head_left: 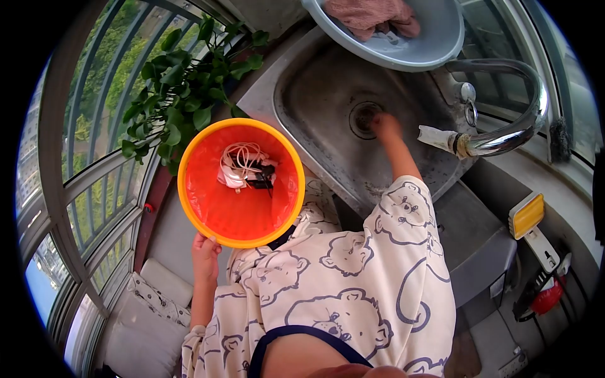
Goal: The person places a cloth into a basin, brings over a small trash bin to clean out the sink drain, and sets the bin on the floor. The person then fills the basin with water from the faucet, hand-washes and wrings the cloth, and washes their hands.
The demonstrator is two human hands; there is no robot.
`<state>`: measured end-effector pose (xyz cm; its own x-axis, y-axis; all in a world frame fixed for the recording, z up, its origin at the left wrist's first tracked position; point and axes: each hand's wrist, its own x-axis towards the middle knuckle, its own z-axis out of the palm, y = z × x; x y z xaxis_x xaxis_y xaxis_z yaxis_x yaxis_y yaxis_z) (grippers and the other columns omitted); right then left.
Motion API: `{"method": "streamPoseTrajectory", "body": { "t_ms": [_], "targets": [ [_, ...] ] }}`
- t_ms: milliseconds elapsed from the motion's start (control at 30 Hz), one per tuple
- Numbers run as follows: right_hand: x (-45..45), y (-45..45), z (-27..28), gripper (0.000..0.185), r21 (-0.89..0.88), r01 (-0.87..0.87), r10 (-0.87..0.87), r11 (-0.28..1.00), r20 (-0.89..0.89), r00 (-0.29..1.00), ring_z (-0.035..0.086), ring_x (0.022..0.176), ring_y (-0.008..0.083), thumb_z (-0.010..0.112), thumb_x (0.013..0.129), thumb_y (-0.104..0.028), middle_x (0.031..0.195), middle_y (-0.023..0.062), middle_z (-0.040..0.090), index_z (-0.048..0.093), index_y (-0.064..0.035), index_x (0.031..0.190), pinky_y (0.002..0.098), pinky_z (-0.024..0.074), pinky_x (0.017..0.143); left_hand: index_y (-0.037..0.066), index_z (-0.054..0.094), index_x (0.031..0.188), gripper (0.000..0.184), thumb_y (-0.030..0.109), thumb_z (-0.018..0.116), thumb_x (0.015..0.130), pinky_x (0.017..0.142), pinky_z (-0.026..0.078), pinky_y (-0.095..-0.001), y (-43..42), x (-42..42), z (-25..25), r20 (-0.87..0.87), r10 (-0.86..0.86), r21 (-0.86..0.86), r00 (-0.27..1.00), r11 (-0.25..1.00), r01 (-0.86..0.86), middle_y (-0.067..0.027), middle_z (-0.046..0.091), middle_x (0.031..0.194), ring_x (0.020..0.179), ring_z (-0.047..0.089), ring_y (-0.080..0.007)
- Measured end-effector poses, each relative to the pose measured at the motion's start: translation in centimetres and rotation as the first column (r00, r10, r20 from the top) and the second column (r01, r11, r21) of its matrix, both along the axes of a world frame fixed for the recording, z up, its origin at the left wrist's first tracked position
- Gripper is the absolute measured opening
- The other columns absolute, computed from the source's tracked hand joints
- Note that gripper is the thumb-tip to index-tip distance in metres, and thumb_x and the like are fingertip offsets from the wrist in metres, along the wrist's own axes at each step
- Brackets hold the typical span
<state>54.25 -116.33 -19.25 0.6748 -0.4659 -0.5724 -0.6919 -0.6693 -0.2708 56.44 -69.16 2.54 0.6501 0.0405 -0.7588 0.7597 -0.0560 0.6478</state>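
Note:
My left hand (205,247) grips the yellow rim of an orange trash bin (242,217), its fingers at the lower left edge. The bin is tilted toward me. Inside it lie a coiled white cable (244,157) and some dark and pale scraps that I cannot name. My right hand (387,126) reaches down into the metal sink (321,82), its bunched fingers at the edge of the round drain (363,120). Those fingertips are slightly blurred and partly hidden, so what they hold does not show.
A curved chrome faucet (504,142) arches over the sink's right side. At the back, a pale blue basin (435,47) holds a pink cloth (372,19). A leafy green plant (173,94) stands by the left windows. A yellow-and-white brush-like tool (528,216) hangs at the right.

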Motion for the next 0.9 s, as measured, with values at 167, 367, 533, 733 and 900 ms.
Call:
{"method": "streamPoseTrajectory", "body": {
  "t_ms": [167,367,533,733,900],
  "targets": [
    [-1.2,1.0,3.3,0.016,0.129,0.230,-0.256,0.965,0.255,0.932,0.059,0.064,0.0197,0.061,0.069,-0.021,0.070,0.0072,0.061,0.060,-0.0066,0.076,0.0304,0.0445,0.057,0.006,0.050,0.095,0.020,0.009,0.052,0.075,0.052,0.035,-0.0183,-0.4,0.2,0.2,0.001,-0.001,0.014,1.000,1.000,0.001,0.0024,0.054,0.077,0.059,0.044,-0.0049],
    [2.7,12.8,17.5,0.006,0.484,0.030,-0.360,0.875,0.609,0.707,0.049,0.048,0.0100,0.061,0.068,-0.005,0.064,0.0021,0.055,0.056,-0.0042,0.072,0.0209,0.0391,0.046,0.004,0.050,0.089,0.014,0.006,0.051,0.075,0.053,0.036,-0.0172,-0.2,0.7,0.4,-0.017,0.051,0.034,0.999,0.998,-0.050,0.0009,0.053,0.074,0.057,0.044,-0.0050],
    [4.7,20.2,20.7,0.011,0.303,-0.490,-0.016,0.817,0.862,0.506,0.051,0.051,0.0143,0.062,0.066,-0.003,0.069,0.0055,0.055,0.055,-0.0057,0.073,0.0224,0.0408,0.047,0.005,0.051,0.086,0.012,0.007,0.053,0.074,0.053,0.036,-0.0164,0.2,0.3,-0.1,-0.025,0.017,-0.015,1.000,1.000,-0.017,0.0006,0.055,0.075,0.058,0.045,-0.0041],
    [4.0,25.0,17.7,0.013,0.135,-0.528,0.373,0.839,0.564,0.737,0.057,0.066,0.0256,0.052,0.074,-0.013,0.079,0.0065,0.057,0.059,-0.0087,0.084,0.0339,0.0464,0.060,0.005,0.051,0.086,0.013,0.008,0.053,0.074,0.052,0.034,-0.0174,3.1,-0.6,-0.3,-0.022,0.035,-0.016,0.999,0.999,-0.035,0.0017,0.054,0.072,0.058,0.044,-0.0047],
    [3.7,28.3,22.4,0.014,0.111,-0.523,0.413,0.845,0.487,0.770,0.055,0.070,0.0227,0.063,0.067,-0.012,0.077,0.0077,0.056,0.051,-0.0053,0.070,0.0320,0.0433,0.061,0.006,0.051,0.086,0.013,0.010,0.054,0.074,0.052,0.034,-0.0172,8.3,-3.3,-1.9,0.027,0.128,-0.099,0.991,0.987,-0.125,0.0004,0.055,0.073,0.059,0.047,-0.0049]
  ]
}}
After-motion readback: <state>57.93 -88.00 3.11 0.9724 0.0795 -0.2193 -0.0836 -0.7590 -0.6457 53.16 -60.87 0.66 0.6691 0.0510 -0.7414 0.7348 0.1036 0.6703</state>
